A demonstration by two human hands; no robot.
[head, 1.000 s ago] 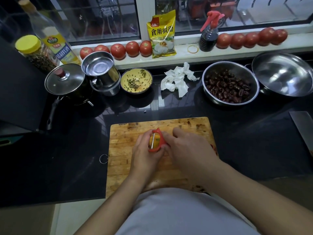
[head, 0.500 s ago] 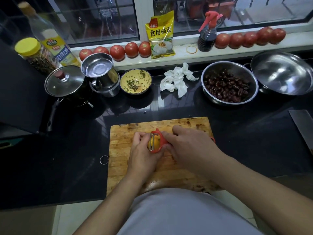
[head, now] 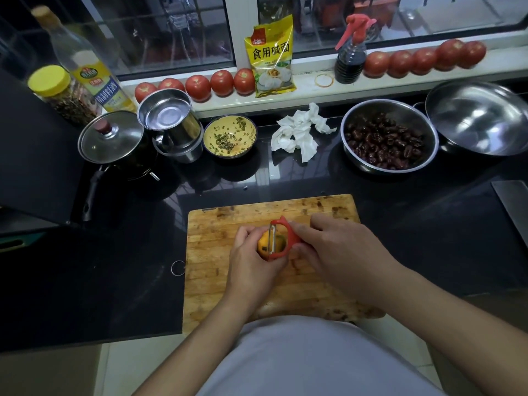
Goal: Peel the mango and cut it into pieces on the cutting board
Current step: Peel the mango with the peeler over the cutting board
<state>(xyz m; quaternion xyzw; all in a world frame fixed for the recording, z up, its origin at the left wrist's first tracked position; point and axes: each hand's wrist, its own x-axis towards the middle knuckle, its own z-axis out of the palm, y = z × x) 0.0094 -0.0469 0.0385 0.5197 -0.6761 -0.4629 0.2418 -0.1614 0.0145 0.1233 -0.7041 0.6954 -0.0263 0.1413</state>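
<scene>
A small yellow-orange mango (head: 264, 244) is cupped in my left hand (head: 251, 264) just above the wooden cutting board (head: 211, 252). Most of the fruit is hidden by my fingers. My right hand (head: 340, 252) grips a red Y-shaped peeler (head: 281, 238), and its metal blade lies across the exposed face of the mango. A dark patch shows on the mango behind the blade.
A cleaver blade (head: 514, 207) lies at the right edge of the black counter. Behind the board stand a bowl of dark red dates (head: 388, 138), an empty steel bowl (head: 477, 118), crumpled tissue (head: 300, 132), a herb bowl (head: 230, 135), a steel cup (head: 168, 121) and a lidded pot (head: 111, 138).
The peeler has slid a little across the mango toward my left hand, and more of the yellow fruit shows. Both hands stay over the middle of the board.
</scene>
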